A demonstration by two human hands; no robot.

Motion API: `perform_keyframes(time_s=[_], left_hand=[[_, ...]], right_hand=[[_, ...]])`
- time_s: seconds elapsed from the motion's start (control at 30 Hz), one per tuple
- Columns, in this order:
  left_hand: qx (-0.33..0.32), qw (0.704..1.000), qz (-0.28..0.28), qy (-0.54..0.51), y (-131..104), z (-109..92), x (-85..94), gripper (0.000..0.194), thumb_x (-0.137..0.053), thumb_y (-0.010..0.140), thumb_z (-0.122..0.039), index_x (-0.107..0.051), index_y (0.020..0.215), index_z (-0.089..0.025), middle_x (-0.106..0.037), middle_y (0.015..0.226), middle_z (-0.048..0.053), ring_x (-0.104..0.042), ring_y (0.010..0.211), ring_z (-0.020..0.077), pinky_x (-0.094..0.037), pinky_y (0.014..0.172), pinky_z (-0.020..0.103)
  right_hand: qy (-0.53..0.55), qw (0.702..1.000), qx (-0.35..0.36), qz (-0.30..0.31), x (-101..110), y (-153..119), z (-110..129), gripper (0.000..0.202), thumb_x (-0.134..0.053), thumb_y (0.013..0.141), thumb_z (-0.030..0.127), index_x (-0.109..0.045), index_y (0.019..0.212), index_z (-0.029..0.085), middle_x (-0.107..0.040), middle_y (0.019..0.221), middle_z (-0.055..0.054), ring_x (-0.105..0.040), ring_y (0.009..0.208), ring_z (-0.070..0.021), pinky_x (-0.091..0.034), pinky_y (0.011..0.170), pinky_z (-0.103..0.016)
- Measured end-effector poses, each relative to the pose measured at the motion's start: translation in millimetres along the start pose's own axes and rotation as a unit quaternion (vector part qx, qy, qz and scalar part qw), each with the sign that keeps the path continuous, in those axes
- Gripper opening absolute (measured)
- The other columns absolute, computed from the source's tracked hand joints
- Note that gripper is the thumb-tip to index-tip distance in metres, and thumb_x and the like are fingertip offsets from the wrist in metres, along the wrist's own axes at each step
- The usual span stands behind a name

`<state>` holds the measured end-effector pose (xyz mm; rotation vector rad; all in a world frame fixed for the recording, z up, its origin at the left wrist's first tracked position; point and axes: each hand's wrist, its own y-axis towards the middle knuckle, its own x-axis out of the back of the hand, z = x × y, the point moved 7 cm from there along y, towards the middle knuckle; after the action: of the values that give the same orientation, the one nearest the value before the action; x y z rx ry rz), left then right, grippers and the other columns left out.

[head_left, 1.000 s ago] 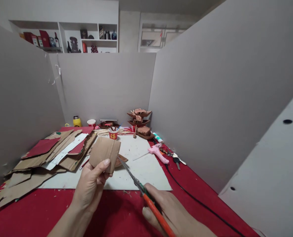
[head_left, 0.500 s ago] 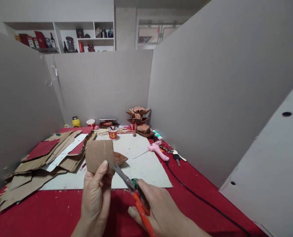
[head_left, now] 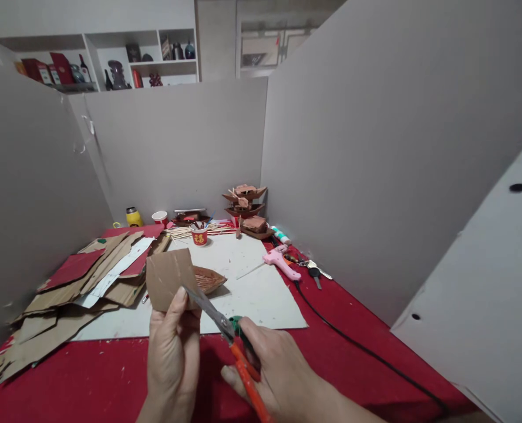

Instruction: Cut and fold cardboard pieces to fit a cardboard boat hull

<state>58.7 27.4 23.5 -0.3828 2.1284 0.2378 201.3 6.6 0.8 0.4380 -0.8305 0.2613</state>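
Note:
My left hand (head_left: pixel 175 346) pinches a small squarish piece of brown cardboard (head_left: pixel 169 276) by its lower edge, thumb in front. My right hand (head_left: pixel 273 358) grips a pair of scissors (head_left: pixel 225 323) with an orange handle and a green part near the pivot. The blades reach the cardboard's lower right edge beside my left thumb; how far they are parted I cannot make out. Behind the cardboard, a small brown model boat hull (head_left: pixel 210 280) lies on the white board (head_left: pixel 252 299), partly hidden.
Cardboard scraps (head_left: pixel 71 288) are piled at the left. A pink glue gun (head_left: pixel 282 263) with a black cord and some keys (head_left: pixel 316 271) lie to the right. A red paper cup (head_left: pixel 199 235), thin sticks (head_left: pixel 181 232) and stacked model boats (head_left: pixel 245 202) stand at the back. Grey panels (head_left: pixel 168 147) enclose the table.
The cardboard has shifted slightly left and turned a little, and the scissors have moved slightly left with it. More of the boat hull shows. The whole view has shifted slightly.

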Motion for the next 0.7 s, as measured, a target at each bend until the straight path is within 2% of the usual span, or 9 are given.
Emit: perform_keyframes(time_s=[0.17, 0.3, 0.4, 0.57, 0.7], left_hand=[[0.016, 1.000, -0.022, -0.013, -3.6, 3.1, -1.6, 0.023, -0.080, 0.060, -0.007, -0.065, 0.075, -0.015, -0.054, 0.051, -0.007, -0.066, 0.063, 0.0115, -0.055, 0.057, 0.014], [0.011, 0.999, -0.023, -0.021, -5.2, 2.9, -2.1, 0.027, -0.080, 0.058, -0.006, -0.064, 0.077, -0.016, -0.058, 0.058, -0.007, -0.064, 0.060, 0.0089, -0.051, 0.050, 0.010], [0.013, 0.999, -0.019, -0.022, -7.4, 2.7, -1.2, 0.025, -0.078, 0.060, -0.006, -0.064, 0.078, -0.016, -0.052, 0.053, -0.009, -0.061, 0.056, 0.0071, -0.046, 0.046, 0.008], [0.005, 0.999, -0.032, -0.019, -10.7, 1.5, 1.5, 0.029, -0.077, 0.062, -0.006, -0.067, 0.086, -0.017, -0.055, 0.056, -0.009, -0.051, 0.044, 0.0028, -0.049, 0.050, 0.011], [0.001, 0.999, -0.034, -0.014, -9.8, 3.1, 2.3, 0.028, -0.077, 0.064, -0.008, -0.068, 0.089, -0.017, -0.059, 0.058, -0.007, -0.057, 0.051, 0.0057, -0.051, 0.053, 0.012]], right_hand=[[0.026, 1.000, -0.013, -0.003, -1.2, -0.7, -1.3, 0.031, -0.058, 0.080, 0.047, -0.038, 0.077, 0.024, -0.050, 0.062, 0.004, -0.037, 0.052, -0.0143, -0.026, 0.053, -0.025], [0.048, 0.999, -0.012, -0.010, -0.4, -1.4, -1.6, 0.029, -0.059, 0.079, 0.043, -0.037, 0.076, 0.024, -0.046, 0.060, 0.005, -0.035, 0.051, -0.0135, -0.026, 0.052, -0.025], [0.067, 0.998, -0.009, -0.015, -0.5, -2.7, -2.2, 0.030, -0.060, 0.078, 0.042, -0.036, 0.075, 0.024, -0.042, 0.058, 0.006, -0.032, 0.050, -0.0129, -0.026, 0.051, -0.024], [0.093, 0.996, -0.002, -0.012, -3.5, -4.8, -3.2, 0.032, -0.059, 0.078, 0.044, -0.035, 0.073, 0.024, -0.039, 0.057, 0.007, -0.031, 0.051, -0.0128, -0.026, 0.051, -0.025], [0.096, 0.995, 0.002, -0.005, -4.6, -3.4, -3.5, 0.030, -0.060, 0.078, 0.039, -0.034, 0.074, 0.025, -0.039, 0.056, 0.008, -0.031, 0.050, -0.0124, -0.026, 0.050, -0.024]])
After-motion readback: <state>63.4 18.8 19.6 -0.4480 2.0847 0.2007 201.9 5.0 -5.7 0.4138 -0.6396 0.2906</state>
